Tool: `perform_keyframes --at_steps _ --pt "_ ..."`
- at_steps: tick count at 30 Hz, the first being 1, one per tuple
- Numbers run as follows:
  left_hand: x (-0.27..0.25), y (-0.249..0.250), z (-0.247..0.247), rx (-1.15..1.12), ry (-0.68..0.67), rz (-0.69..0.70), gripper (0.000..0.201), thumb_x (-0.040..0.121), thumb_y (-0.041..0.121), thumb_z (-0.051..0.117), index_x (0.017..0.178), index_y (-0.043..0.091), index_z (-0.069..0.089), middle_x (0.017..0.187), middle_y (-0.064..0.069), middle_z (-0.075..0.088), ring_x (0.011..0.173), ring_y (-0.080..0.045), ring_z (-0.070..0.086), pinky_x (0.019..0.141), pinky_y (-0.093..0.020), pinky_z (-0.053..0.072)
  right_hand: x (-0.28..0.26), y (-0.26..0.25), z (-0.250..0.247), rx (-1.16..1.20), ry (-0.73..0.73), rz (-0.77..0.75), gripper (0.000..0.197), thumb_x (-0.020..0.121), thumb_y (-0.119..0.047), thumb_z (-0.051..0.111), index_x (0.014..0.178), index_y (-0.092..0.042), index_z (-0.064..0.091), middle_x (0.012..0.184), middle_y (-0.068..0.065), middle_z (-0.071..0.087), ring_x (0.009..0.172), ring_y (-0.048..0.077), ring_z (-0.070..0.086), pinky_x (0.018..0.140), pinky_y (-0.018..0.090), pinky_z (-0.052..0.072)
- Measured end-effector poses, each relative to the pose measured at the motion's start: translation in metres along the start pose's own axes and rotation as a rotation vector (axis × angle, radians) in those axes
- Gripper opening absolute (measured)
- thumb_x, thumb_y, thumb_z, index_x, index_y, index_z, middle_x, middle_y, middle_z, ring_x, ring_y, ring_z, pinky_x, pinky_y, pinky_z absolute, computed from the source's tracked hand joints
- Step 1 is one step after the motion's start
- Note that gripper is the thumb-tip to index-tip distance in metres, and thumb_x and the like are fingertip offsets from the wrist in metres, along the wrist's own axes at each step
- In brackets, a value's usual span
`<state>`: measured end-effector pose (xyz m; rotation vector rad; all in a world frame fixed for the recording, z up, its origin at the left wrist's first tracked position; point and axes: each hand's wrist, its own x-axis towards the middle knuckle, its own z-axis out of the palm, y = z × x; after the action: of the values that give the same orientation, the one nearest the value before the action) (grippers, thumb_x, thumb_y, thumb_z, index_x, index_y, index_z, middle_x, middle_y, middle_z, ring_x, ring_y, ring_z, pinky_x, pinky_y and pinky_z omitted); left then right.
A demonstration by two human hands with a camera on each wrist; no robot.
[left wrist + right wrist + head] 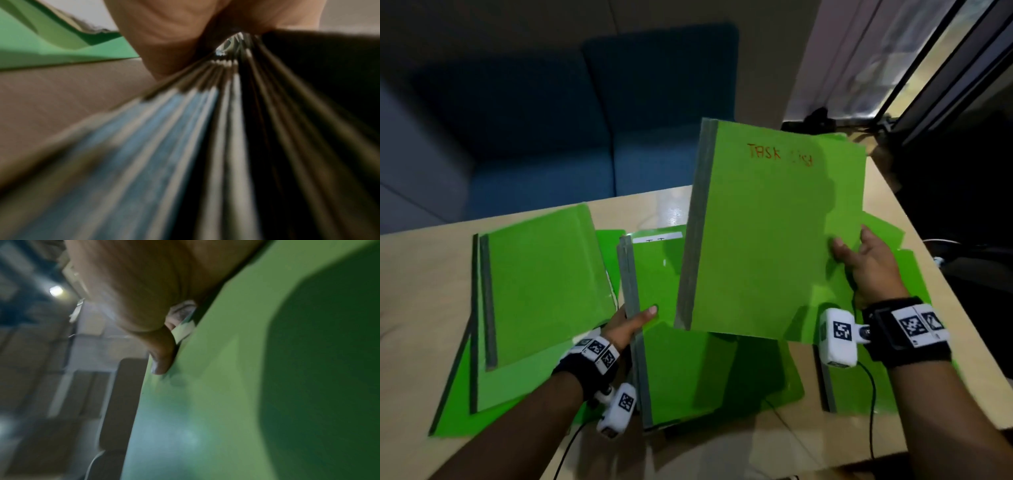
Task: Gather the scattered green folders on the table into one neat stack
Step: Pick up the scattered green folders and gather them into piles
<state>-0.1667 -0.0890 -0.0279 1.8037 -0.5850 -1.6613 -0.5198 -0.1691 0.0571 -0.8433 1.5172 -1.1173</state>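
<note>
My right hand [859, 253] pinches the right edge of a green folder marked "TASK LIST" [767, 233] and holds it tilted up above the table; in the right wrist view the thumb [162, 356] presses on its green cover [226, 386]. My left hand [630, 325] grips the grey spine of a middle stack of green folders [688, 373] lying on the table, thumb on top. The left wrist view shows that stack's blurred page edges [205, 146] against the palm. More green folders [541, 294] lie at the left, and others [893, 342] lie under my right arm.
The light wooden table [421, 274] ends just beyond the folders. A blue sofa [585, 120] stands behind it. Dark objects and cables [822, 118] lie on the floor at the far right. Black wires [869, 394] trail from both wrist cameras across the table.
</note>
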Motion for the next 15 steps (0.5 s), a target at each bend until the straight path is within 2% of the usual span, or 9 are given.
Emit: perform_keyframes --at_steps 1,2,3,4,6,8,11,13,15 --pt "0.000 0.000 0.000 0.013 0.005 -0.005 0.111 0.055 0.059 0.078 0.146 0.021 0.028 0.142 -0.007 0.046 0.133 -0.031 0.039 0.107 -0.046 0.031 0.002 -0.007 0.001 -0.066 -0.026 -0.068 0.076 0.071 -0.042 0.083 0.136 -0.017 0.053 0.122 0.009 0.068 0.115 0.033 0.063 0.086 0.045 0.058" --pt "0.000 0.000 0.000 0.019 0.003 -0.016 0.098 0.067 0.051 0.075 0.147 0.022 0.026 0.147 -0.009 0.041 0.136 -0.031 0.037 0.107 -0.047 0.029 0.003 -0.016 0.001 -0.148 -0.032 -0.128 0.068 0.075 -0.038 0.082 0.133 -0.017 0.055 0.123 0.013 0.068 0.113 0.035 0.064 0.089 0.053 0.056" --pt "0.001 -0.001 0.000 0.015 0.007 -0.025 0.095 0.070 0.048 0.074 0.148 0.022 0.025 0.150 -0.010 0.038 0.137 -0.031 0.035 0.108 -0.047 0.027 0.003 -0.028 0.001 -0.233 -0.063 -0.215 0.052 0.083 -0.027 0.077 0.130 -0.016 0.057 0.120 0.014 0.069 0.108 0.034 0.066 0.089 0.055 0.055" --pt "0.002 -0.002 -0.002 0.000 -0.010 -0.021 0.102 0.065 0.053 0.076 0.148 0.023 0.025 0.151 -0.010 0.037 0.137 -0.031 0.034 0.109 -0.047 0.026 0.005 -0.037 0.001 -0.319 -0.071 -0.297 0.039 0.089 -0.015 0.071 0.125 -0.016 0.059 0.114 0.013 0.071 0.101 0.031 0.069 0.088 0.053 0.056" --pt "0.000 -0.001 -0.003 0.013 -0.029 -0.008 0.120 0.049 0.064 0.078 0.148 0.025 0.023 0.152 -0.009 0.035 0.137 -0.031 0.034 0.109 -0.048 0.026 0.008 -0.059 0.001 -0.403 -0.079 -0.378 0.034 0.090 -0.006 0.067 0.121 -0.018 0.059 0.107 0.009 0.072 0.094 0.026 0.070 0.087 0.048 0.056" --pt "0.000 -0.001 -0.004 -0.001 -0.028 -0.012 0.113 0.058 0.060 0.075 0.149 0.024 0.020 0.153 -0.009 0.032 0.138 -0.032 0.032 0.109 -0.049 0.025 0.009 -0.073 0.001 -0.400 -0.077 -0.399 0.035 0.090 -0.004 0.066 0.123 -0.015 0.060 0.109 0.008 0.072 0.097 0.025 0.070 0.090 0.044 0.055" --pt "0.000 0.000 -0.003 0.005 -0.038 0.005 0.108 0.062 0.058 0.076 0.149 0.022 0.024 0.150 -0.008 0.037 0.135 -0.030 0.037 0.108 -0.046 0.028 0.008 -0.078 -0.001 -0.255 -0.163 -0.300 0.034 0.089 -0.002 0.065 0.120 -0.016 0.062 0.105 0.003 0.076 0.092 0.020 0.072 0.083 0.036 0.059" --pt "-0.002 0.000 -0.002 -0.004 -0.035 0.046 0.112 0.055 0.059 0.080 0.146 0.018 0.030 0.143 -0.008 0.047 0.128 -0.028 0.046 0.105 -0.041 0.033 0.009 -0.068 0.003 -0.175 -0.209 -0.222 0.036 0.080 -0.016 0.071 0.115 -0.020 0.064 0.099 -0.001 0.077 0.084 0.016 0.073 0.077 0.035 0.061" --pt "0.004 -0.005 -0.005 -0.032 -0.027 0.069 0.124 0.038 0.066 0.082 0.142 0.016 0.037 0.133 -0.009 0.055 0.119 -0.028 0.054 0.102 -0.039 0.038 0.017 -0.041 0.011 -0.237 -0.230 -0.149 0.058 0.069 -0.035 0.080 0.122 -0.017 0.062 0.104 0.003 0.077 0.088 0.018 0.073 0.081 0.041 0.060"
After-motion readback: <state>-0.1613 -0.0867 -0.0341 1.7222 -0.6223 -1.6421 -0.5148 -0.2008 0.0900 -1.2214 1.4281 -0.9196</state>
